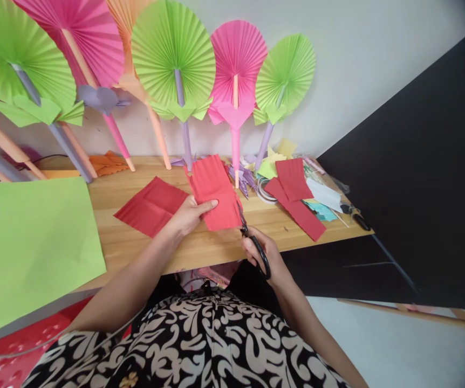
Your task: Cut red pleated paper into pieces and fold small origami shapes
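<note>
My left hand [196, 213] pinches a piece of red paper [216, 186], thumb on top, and holds it up over the wooden table. In my right hand [262, 250] is a pair of black-handled scissors [260, 249]. Their blades point away from me and lie at the right edge of the red paper. A darker red sheet [154, 205] rests on the table left of the held paper, partly behind my left hand. To the right lie a small red rectangle [294, 179] and a longer red strip [297, 210], one overlapping the other.
Several pleated paper fans on rolled paper handles, among them a green fan [171, 48] and a pink fan [238, 59], lean on the wall behind. A large green sheet [34, 242] covers the left side. A tape roll [265, 191] and paper scraps sit at the back right.
</note>
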`<state>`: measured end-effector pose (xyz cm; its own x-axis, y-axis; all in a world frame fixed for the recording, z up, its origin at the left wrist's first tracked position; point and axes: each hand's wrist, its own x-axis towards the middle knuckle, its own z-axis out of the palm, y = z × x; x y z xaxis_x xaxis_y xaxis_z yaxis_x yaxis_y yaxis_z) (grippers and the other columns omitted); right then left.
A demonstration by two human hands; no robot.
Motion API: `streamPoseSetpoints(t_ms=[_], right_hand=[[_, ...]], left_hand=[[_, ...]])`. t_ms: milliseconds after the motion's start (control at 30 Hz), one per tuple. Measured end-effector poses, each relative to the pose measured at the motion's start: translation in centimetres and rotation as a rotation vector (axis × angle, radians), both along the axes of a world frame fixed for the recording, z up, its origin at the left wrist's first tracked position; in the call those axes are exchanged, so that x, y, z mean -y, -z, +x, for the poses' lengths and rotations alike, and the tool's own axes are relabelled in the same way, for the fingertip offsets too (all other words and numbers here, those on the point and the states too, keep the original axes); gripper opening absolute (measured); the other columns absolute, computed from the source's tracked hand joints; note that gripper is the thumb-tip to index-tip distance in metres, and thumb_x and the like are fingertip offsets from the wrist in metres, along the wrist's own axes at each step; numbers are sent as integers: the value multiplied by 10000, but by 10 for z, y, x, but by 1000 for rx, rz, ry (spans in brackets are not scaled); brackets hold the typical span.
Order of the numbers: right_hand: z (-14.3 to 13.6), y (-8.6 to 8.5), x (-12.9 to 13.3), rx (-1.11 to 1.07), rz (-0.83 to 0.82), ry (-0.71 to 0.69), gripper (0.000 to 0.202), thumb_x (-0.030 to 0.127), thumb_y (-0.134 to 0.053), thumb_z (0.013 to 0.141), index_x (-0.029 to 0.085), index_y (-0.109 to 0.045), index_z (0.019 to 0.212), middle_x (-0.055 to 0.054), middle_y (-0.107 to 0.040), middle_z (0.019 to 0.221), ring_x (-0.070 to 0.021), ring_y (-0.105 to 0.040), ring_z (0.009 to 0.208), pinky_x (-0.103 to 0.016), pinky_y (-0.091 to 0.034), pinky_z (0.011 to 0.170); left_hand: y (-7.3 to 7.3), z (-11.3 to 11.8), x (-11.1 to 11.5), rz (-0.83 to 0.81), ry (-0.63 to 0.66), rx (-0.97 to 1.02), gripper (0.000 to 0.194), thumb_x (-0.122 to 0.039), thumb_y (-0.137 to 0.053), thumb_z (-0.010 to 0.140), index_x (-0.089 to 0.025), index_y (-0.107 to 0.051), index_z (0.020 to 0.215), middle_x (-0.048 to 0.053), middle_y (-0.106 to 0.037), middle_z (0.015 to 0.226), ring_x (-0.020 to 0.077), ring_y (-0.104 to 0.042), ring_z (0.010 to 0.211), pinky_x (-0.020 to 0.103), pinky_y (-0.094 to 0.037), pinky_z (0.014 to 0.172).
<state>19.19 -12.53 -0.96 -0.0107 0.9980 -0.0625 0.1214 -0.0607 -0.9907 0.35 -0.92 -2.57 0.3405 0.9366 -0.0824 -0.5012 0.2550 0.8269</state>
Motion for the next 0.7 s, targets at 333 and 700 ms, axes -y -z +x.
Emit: streamPoseSetpoints(t_ms=[333, 700], right_hand=[[-2, 4, -2, -26, -55, -8, 433, 633, -641, 856, 201, -607, 865, 62, -395, 613, -72, -295, 452, -226, -224, 403], [-3, 8, 0, -40, -115, 66, 516, 622, -723, 782, 198, -592, 1045, 86, -422, 582, -68, -307, 429, -223, -225, 389]], left_hand=[[-2, -2, 3, -7, 80, -25, 509, -340, -961, 571, -168, -776, 1013, 107, -793, 1063, 310, -725, 1079, 474, -525, 1044], [-2, -2, 3, -32, 78, -19, 491, -318, -964, 567, -157, -778, 993, 108, -789, 1076, 293, -734, 1043, 477, -513, 1050]])
